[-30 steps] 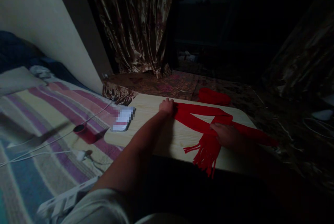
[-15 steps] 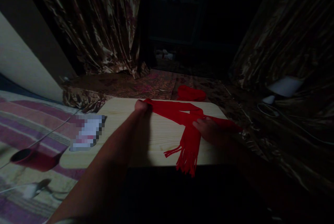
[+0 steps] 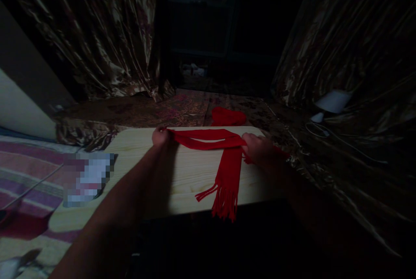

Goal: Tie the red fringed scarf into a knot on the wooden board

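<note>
A red fringed scarf (image 3: 228,164) stretches between my two hands over a pale wooden table (image 3: 191,183). My left hand (image 3: 160,137) is closed on its left end, near the table's far edge. On the other side my right hand (image 3: 258,147) grips the scarf where the strands come together. Between the hands the cloth runs in two narrow strands with a slim gap. One fringed end hangs toward the table's near edge; more red cloth extends right, partly hidden behind my right hand.
Beyond the table lies a bunched red cloth (image 3: 229,116). A blurred-out flat item (image 3: 87,179) rests at the table's left. Left is a striped bed cover (image 3: 29,166) with a dark red object (image 3: 27,225). A small lamp (image 3: 333,101) with a cord stands right, among patterned curtains (image 3: 120,32).
My right hand has taken a grip on the scarf, where it was resting on the cloth before. The band between my hands is now narrower and drawn taut. The view has shifted right.
</note>
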`<state>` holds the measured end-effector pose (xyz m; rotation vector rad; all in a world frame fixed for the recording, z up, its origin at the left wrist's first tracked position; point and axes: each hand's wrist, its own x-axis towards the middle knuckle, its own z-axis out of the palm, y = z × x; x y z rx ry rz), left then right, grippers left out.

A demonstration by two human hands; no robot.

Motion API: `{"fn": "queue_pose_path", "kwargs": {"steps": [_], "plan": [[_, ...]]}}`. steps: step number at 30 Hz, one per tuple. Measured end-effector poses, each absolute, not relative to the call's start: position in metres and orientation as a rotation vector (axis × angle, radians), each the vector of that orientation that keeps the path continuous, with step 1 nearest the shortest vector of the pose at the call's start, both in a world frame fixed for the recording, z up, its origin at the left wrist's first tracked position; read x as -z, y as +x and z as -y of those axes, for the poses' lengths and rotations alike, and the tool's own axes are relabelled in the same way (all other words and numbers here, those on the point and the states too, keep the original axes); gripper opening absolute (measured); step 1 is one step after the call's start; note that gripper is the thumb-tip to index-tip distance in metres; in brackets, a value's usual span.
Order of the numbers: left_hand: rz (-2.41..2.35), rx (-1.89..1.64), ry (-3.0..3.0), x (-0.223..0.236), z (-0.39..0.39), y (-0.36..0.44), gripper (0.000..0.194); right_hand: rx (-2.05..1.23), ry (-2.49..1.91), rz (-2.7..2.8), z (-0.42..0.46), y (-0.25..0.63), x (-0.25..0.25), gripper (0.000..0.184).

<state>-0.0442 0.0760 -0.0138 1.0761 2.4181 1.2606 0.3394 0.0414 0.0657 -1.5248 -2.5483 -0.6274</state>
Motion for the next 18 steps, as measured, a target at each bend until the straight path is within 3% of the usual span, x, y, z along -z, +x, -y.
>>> {"fn": "queue_pose_path", "kwargs": {"steps": [4,7,9,11,13,16,18], "plan": [[-2.427,-1.048,1.108,0.005,-0.06,-0.05,0.033,0.688,-1.368,2.604,-0.042,0.361,-0.076,0.02],[-2.56,-0.775,1.353,-0.008,-0.033,-0.028,0.043,0.586,-1.176,2.909,-0.033,0.364,-0.062,0.018],[-2.63,-0.853,1.731,-0.016,-0.006,0.005,0.046,0.486,-1.104,3.023,-0.027,0.362,-0.048,0.022],[-2.288,-0.853,2.094,-0.02,0.024,0.049,0.032,0.413,-1.104,3.03,-0.025,0.358,-0.038,0.025],[-1.732,-0.683,2.39,-0.018,0.053,0.095,0.03,0.383,-1.144,2.986,-0.027,0.355,-0.034,0.025],[-1.328,-0.609,2.549,-0.002,0.081,0.146,0.049,0.368,-1.238,2.951,-0.033,0.352,-0.036,0.022],[-1.281,-0.546,2.557,0.012,0.088,0.16,0.073,0.345,-1.295,2.949,-0.036,0.352,-0.04,0.019]]}}
